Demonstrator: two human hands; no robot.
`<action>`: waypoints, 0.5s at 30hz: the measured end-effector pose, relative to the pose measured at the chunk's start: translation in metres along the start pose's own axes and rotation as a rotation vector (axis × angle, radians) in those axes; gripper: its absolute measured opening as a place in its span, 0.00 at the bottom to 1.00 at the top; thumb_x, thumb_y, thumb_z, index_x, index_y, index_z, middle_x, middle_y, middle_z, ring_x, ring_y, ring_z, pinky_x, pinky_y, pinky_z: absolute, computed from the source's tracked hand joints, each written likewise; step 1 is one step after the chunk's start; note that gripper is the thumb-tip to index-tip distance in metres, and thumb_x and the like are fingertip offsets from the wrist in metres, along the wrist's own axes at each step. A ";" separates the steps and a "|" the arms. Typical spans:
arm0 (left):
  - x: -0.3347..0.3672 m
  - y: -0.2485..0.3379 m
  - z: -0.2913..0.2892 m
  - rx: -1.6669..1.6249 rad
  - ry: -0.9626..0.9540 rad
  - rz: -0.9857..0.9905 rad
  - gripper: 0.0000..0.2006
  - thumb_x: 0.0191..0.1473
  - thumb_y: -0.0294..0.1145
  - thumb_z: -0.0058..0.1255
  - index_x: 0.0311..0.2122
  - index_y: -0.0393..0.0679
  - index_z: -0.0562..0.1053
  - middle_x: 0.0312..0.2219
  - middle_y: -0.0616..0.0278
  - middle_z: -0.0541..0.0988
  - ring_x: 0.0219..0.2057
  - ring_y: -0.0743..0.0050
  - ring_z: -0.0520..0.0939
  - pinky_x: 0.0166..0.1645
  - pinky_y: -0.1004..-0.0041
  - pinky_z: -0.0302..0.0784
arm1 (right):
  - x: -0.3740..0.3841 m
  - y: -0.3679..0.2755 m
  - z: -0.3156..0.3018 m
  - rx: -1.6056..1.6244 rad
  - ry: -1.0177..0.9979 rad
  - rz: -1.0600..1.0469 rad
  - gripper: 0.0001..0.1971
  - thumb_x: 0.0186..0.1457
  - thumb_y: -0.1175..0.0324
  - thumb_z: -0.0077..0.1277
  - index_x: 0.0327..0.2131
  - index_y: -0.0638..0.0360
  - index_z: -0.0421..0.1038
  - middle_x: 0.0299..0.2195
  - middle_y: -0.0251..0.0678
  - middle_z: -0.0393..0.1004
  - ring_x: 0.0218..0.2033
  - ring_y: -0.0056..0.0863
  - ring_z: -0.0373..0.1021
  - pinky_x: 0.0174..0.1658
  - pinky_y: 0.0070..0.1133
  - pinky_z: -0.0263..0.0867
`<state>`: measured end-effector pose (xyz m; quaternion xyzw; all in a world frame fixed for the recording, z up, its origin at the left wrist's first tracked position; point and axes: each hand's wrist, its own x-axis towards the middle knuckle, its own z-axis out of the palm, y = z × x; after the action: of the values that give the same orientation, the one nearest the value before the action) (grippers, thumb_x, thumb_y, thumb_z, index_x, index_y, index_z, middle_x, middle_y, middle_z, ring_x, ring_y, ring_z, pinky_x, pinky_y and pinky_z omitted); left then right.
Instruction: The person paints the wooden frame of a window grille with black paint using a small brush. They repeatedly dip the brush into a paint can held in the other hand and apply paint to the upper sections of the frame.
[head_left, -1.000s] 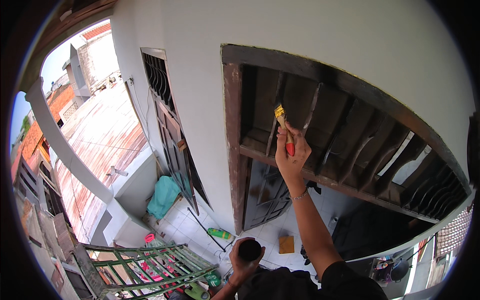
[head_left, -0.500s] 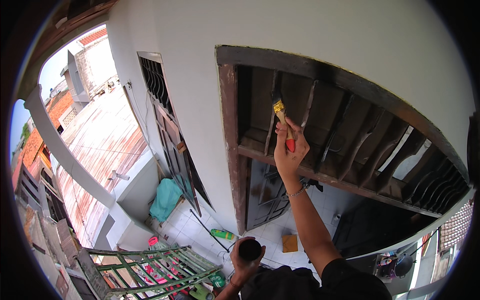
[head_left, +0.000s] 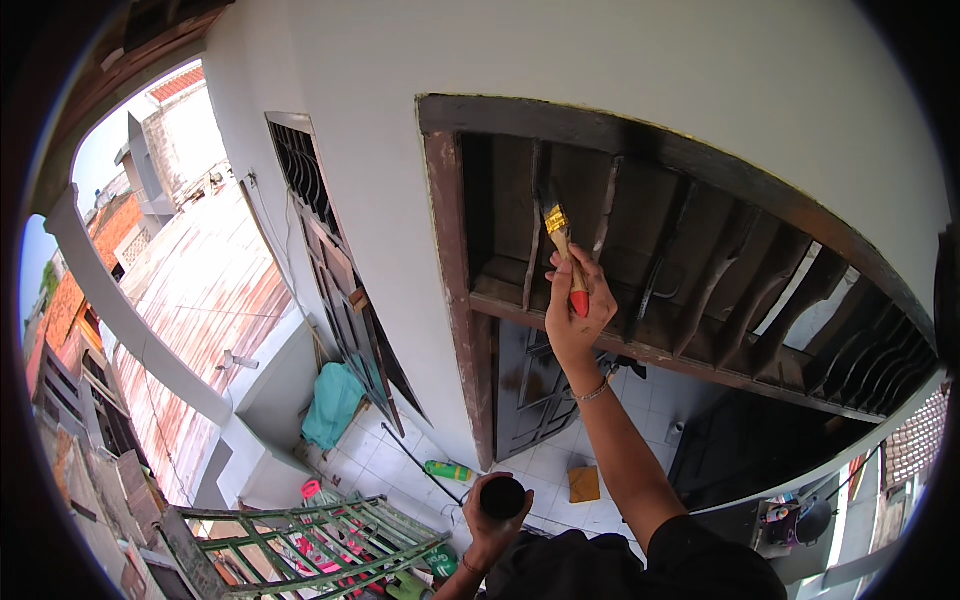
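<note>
My right hand [head_left: 582, 303] is raised and closed around the handle of a paintbrush [head_left: 557, 222]. The brush has a pale wooden handle with a red end, a yellow metal band and dark bristles. Its bristles reach up to the leftmost wooden slat [head_left: 536, 210] in the vent above the doorway; whether they touch it I cannot tell. Dark paint coats the upper frame beam [head_left: 600, 128], while the left door post [head_left: 447, 220] looks worn brown. Lower down, my left hand [head_left: 488, 533] grips a round cup [head_left: 502, 497] with a black inside.
A green metal railing or ladder [head_left: 300, 548] slants at the lower left. On the tiled floor lie a green bottle [head_left: 447, 470], a yellowish square piece [head_left: 584, 485] and a teal cloth-covered bundle [head_left: 333, 405]. A dark door [head_left: 535, 390] stands ajar below the vent.
The brush and my right hand have shifted slightly down along the left slat. My left hand keeps its hold on the cup. The whole view has tilted a little.
</note>
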<state>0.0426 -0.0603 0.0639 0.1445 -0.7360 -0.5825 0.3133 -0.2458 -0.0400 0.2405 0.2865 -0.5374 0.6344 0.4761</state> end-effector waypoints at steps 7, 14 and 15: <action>-0.004 -0.007 -0.002 0.025 0.011 -0.051 0.26 0.39 0.31 0.79 0.43 0.42 0.77 0.38 0.56 0.83 0.39 0.57 0.86 0.47 0.63 0.82 | 0.003 0.006 -0.013 -0.160 -0.198 -0.103 0.10 0.61 0.76 0.58 0.45 0.70 0.77 0.35 0.47 0.83 0.34 0.37 0.83 0.38 0.26 0.79; 0.004 0.011 -0.003 0.071 -0.024 0.007 0.26 0.41 0.32 0.78 0.45 0.43 0.76 0.39 0.56 0.83 0.40 0.56 0.86 0.46 0.63 0.82 | 0.009 0.007 -0.017 -0.247 -0.343 -0.321 0.12 0.60 0.77 0.58 0.48 0.65 0.78 0.37 0.43 0.83 0.33 0.34 0.82 0.35 0.26 0.78; 0.004 0.011 -0.005 0.083 -0.025 0.026 0.26 0.41 0.32 0.79 0.45 0.44 0.76 0.40 0.56 0.83 0.40 0.55 0.86 0.46 0.63 0.82 | 0.008 0.007 -0.021 -0.248 -0.375 -0.370 0.13 0.60 0.77 0.58 0.49 0.65 0.78 0.37 0.43 0.83 0.33 0.34 0.81 0.35 0.26 0.77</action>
<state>0.0442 -0.0637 0.0762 0.1405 -0.7652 -0.5490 0.3056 -0.2524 -0.0178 0.2389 0.4315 -0.6280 0.4025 0.5074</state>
